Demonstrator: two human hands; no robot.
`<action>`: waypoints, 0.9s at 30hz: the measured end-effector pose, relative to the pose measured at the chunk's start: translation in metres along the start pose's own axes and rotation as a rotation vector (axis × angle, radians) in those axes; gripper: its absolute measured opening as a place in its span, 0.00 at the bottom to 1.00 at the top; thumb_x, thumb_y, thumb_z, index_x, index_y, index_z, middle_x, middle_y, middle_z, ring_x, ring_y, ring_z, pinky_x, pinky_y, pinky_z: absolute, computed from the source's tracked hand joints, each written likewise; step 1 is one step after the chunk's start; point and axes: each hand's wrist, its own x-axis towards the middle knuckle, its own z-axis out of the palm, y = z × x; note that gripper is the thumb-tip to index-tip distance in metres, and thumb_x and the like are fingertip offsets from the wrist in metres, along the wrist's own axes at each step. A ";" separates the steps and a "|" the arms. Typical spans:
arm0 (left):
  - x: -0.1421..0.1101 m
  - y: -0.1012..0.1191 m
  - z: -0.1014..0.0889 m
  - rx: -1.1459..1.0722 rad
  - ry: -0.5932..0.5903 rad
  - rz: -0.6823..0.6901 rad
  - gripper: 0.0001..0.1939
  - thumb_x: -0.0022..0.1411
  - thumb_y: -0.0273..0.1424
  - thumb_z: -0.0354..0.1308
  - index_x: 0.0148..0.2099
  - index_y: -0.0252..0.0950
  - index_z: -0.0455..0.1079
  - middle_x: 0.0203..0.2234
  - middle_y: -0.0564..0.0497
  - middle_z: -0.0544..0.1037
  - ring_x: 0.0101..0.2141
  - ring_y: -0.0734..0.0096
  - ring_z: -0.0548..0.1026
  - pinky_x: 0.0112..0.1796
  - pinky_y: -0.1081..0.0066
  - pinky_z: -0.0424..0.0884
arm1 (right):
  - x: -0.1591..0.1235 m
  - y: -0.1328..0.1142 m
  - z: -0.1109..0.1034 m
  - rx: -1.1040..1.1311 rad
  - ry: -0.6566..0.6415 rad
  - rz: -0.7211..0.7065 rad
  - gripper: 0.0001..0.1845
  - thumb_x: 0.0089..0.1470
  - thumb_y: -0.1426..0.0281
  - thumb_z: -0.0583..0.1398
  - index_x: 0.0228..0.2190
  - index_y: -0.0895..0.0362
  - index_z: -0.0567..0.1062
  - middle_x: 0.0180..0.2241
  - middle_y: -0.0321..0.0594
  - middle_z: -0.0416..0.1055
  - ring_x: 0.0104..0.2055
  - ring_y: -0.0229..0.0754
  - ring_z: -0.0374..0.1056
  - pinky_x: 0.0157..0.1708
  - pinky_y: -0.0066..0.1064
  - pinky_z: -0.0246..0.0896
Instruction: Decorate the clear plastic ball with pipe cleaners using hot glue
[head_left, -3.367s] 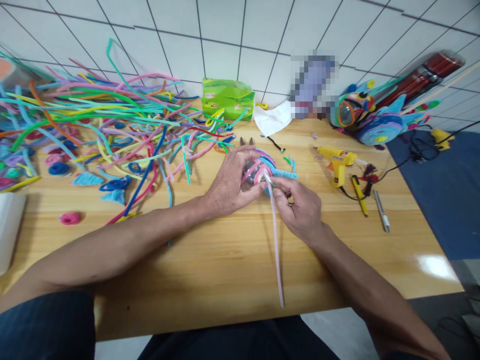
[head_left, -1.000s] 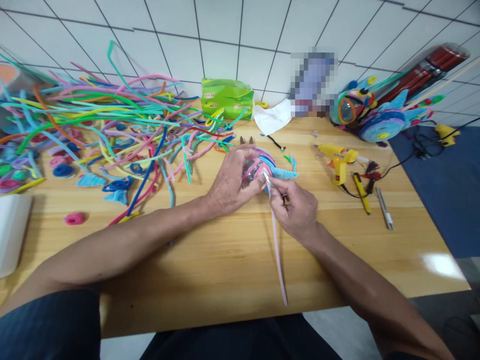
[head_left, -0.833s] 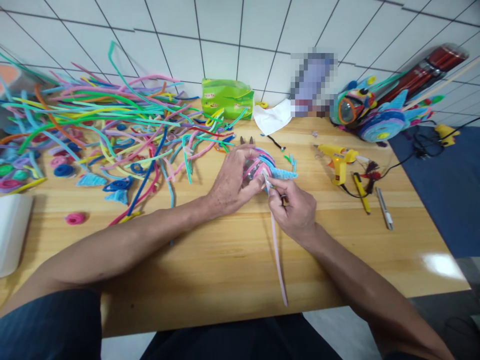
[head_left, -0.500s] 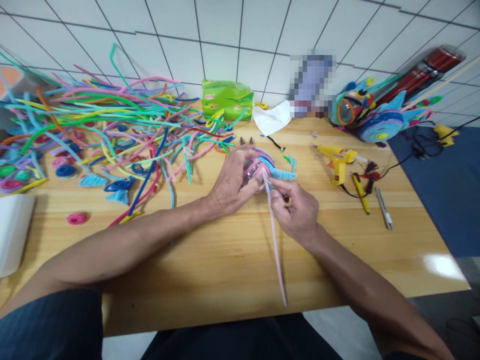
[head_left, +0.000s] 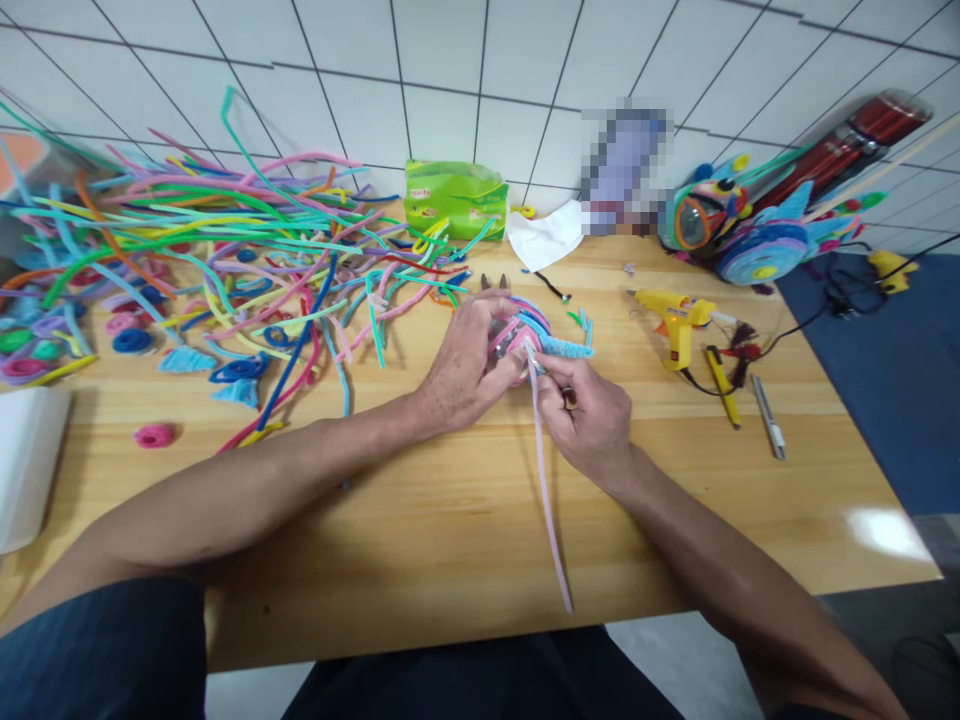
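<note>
From my distant seat, the middle of the work was the most difficult to see. The left hand (head_left: 463,360) covered a large part of the colourful craft piece (head_left: 534,318), so I saw only some clear surface, the pink and blue bands, and a light blue twisted part (head_left: 568,348) which stuck out to the right. Two dark prongs (head_left: 484,283) showed behind the left fingers, but the rest of them was hidden and I could not tell what they belonged to. Against the wall, one object (head_left: 626,170) was masked by coarse squares. A white container (head_left: 30,470) was cut off by the left edge of the view.

The left grip was partly closed around the craft piece, with the fingers over its far side and the thumb on the near side, just above the table (head_left: 427,560). The right hand (head_left: 592,410) had its thumb and index finger brought almost together, and they seemed to pinch the upper part of a pale pink strip (head_left: 547,490) against the piece. The long end of this strip hung toward the person. Something small and shiny appeared at these fingertips, too small for me to name.
</note>
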 end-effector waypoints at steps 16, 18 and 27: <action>0.000 -0.001 0.003 -0.012 0.020 -0.027 0.17 0.80 0.44 0.55 0.64 0.45 0.61 0.60 0.39 0.75 0.69 0.52 0.70 0.67 0.45 0.68 | -0.002 -0.002 0.003 0.011 -0.006 0.029 0.14 0.66 0.75 0.60 0.50 0.52 0.81 0.29 0.31 0.82 0.24 0.36 0.73 0.33 0.28 0.74; 0.000 0.000 0.003 -0.016 0.014 -0.032 0.17 0.80 0.44 0.55 0.64 0.45 0.61 0.60 0.39 0.76 0.69 0.52 0.70 0.68 0.44 0.68 | -0.002 -0.003 0.003 0.012 0.000 0.025 0.14 0.66 0.75 0.60 0.50 0.52 0.80 0.29 0.31 0.82 0.24 0.36 0.73 0.32 0.28 0.73; 0.001 0.002 0.002 -0.016 0.012 -0.029 0.16 0.81 0.43 0.55 0.63 0.44 0.62 0.59 0.39 0.76 0.69 0.51 0.70 0.68 0.44 0.67 | -0.002 -0.004 0.001 0.022 0.000 0.015 0.14 0.67 0.75 0.60 0.51 0.52 0.80 0.30 0.31 0.83 0.24 0.36 0.74 0.30 0.28 0.72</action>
